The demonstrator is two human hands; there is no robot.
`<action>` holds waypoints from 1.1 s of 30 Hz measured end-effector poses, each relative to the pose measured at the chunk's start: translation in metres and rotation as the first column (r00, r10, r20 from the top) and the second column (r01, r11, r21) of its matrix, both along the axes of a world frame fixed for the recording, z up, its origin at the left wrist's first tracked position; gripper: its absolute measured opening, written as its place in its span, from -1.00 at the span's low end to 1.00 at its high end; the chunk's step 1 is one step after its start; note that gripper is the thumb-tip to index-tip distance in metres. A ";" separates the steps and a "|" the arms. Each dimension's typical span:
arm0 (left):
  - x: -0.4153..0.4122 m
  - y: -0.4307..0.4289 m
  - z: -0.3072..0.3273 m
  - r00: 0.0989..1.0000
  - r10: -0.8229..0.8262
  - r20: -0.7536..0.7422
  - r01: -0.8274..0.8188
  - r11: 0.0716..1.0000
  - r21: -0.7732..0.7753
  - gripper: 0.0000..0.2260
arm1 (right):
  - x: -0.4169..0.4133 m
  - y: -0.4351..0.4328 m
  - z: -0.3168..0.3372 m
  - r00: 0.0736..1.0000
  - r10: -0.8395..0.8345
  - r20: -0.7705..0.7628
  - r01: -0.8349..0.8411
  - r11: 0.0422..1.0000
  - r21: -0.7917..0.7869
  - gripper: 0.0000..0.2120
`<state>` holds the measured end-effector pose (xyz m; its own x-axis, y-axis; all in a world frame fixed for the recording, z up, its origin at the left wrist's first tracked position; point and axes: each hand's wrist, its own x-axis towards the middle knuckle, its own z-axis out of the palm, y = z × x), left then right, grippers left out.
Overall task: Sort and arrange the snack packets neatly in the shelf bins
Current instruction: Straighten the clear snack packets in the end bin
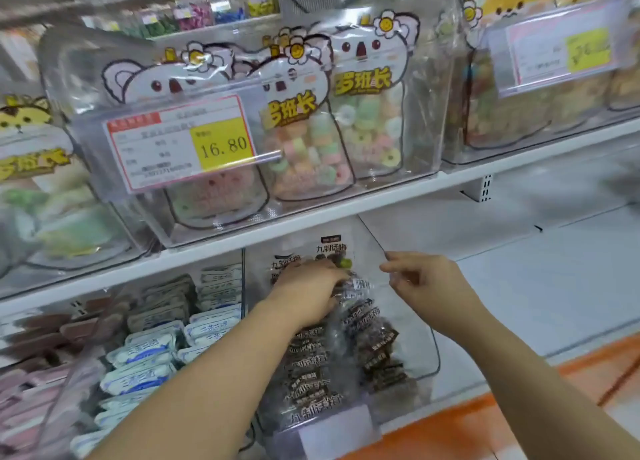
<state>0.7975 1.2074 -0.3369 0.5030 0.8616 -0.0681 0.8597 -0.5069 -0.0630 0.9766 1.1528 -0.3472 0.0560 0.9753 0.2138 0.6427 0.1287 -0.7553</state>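
clear bin (425, 352) holds the dark plum packets (311, 366), stacked front to back. left hand (308, 289) inside the bin, fingers curled onto the rear packets, can't tell if gripping. right hand (426, 286) at the bin's right wall, thumb and forefinger pinching its top edge.

Both bare forearms enter from the lower edge of the view, the left forearm (207, 373) from lower left and the right forearm (536, 366) from lower right, converging toward the centre. Left hand (306, 291): back uppermost, fingers curled forward and down, gripping the top of a snack packet (360, 309). Right hand (427, 286): near the left and not touching it, thumb and forefinger tips (389, 268) drawn together in a pinch, remaining fingers curled beneath; what they pinch cannot be determined.
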 end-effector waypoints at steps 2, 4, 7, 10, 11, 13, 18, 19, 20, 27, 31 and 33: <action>0.003 0.015 -0.008 0.997 0.004 -0.075 -0.005 1.000 -0.008 -0.67 | 0.001 0.000 -0.001 0.998 0.011 -0.056 -0.011 1.000 0.002 -0.77; 0.004 0.024 -0.008 0.999 0.044 -0.002 -0.044 0.999 -0.014 -0.78 | 0.003 0.000 -0.002 0.997 0.026 -0.076 -0.026 1.000 0.005 -0.77; 0.009 0.021 0.014 0.979 0.143 0.142 -0.164 0.976 0.146 -0.78 | 0.008 -0.001 -0.001 0.992 0.067 -0.108 -0.067 0.998 -0.003 -0.77; 0.001 0.004 0.030 0.870 0.223 0.440 -0.333 0.924 0.189 -0.79 | 0.014 -0.002 0.005 0.984 0.080 -0.161 -0.081 0.997 0.004 -0.68; -0.004 -0.002 0.030 0.825 0.212 0.524 -0.355 0.916 0.188 -0.80 | 0.016 -0.003 0.007 0.979 0.086 -0.184 -0.087 0.996 0.002 -0.61; -0.010 -0.016 0.028 0.720 0.159 0.675 -0.357 0.919 0.165 -0.84 | 0.018 -0.005 0.012 0.946 0.113 -0.304 -0.124 0.992 -0.016 -0.47; -0.004 -0.043 0.033 0.478 0.167 0.862 -0.237 0.970 -0.056 -0.84 | 0.011 -0.015 0.018 0.842 0.138 -0.521 -0.206 0.976 -0.074 -0.34; 0.000 -0.046 0.034 0.452 0.188 0.872 -0.207 0.973 -0.103 -0.84 | 0.010 -0.017 0.018 0.854 0.152 -0.497 -0.211 0.975 -0.064 -0.45; 0.004 -0.048 0.037 0.434 0.198 0.879 -0.180 0.975 -0.130 -0.85 | 0.010 -0.020 0.019 0.860 0.169 -0.482 -0.215 0.976 -0.041 -0.59; 0.002 -0.017 0.028 0.773 0.223 0.594 -0.208 0.974 -0.094 -0.82 | 0.037 -0.022 0.011 0.751 -0.214 -0.625 0.279 0.960 0.006 -0.90; 0.006 0.002 0.012 0.997 0.081 -0.014 -0.082 0.996 -0.042 -0.64 | 0.049 -0.020 0.001 0.794 -0.257 -0.551 0.257 0.963 -0.079 -0.90; 0.011 0.013 0.007 0.974 0.096 -0.204 -0.112 0.992 -0.064 -0.56 | 0.050 -0.020 0.000 0.820 -0.237 -0.522 0.212 0.971 -0.107 -0.83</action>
<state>0.8087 1.2204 -0.3300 0.3806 0.8970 -0.2247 0.8817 -0.4253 -0.2043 1.0262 1.1332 -0.3468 0.3665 0.9292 0.0471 0.1521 -0.0098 -0.9883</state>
